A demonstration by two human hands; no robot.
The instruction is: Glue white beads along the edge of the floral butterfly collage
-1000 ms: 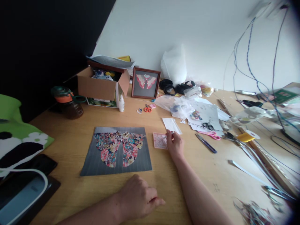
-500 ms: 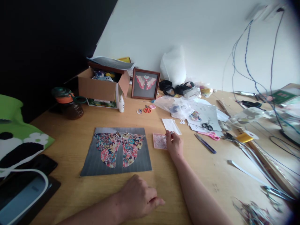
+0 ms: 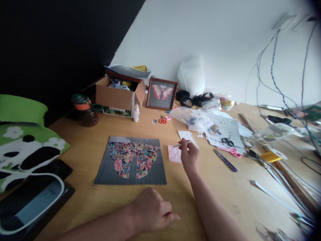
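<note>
A grey sheet (image 3: 130, 161) bearing a floral butterfly-shaped fabric cutout (image 3: 134, 156) lies flat on the wooden table (image 3: 100, 201). My right hand (image 3: 190, 156) is just right of it, pinching a thin silver tool (image 3: 182, 144), likely tweezers, whose tip hangs over a small pink square pad (image 3: 174, 153). A white paper slip (image 3: 187, 137) lies just beyond. My left hand (image 3: 152, 211) rests on the table near the front edge, below the sheet, with its fingers curled loosely and nothing visible in them.
At the back stand a cardboard box (image 3: 120, 95), a framed picture (image 3: 162, 93), a glue bottle (image 3: 136, 112) and a dark jar (image 3: 85, 112). Scissors (image 3: 227, 141), a blue pen (image 3: 225, 160), plastic bags and papers crowd the right. Wires hang at the far right. A panda-print cloth (image 3: 27, 150) lies left.
My right hand has lifted slightly off the pink pad, raising the silver tool. The camera has shifted left and down a little. My left hand stays put.
</note>
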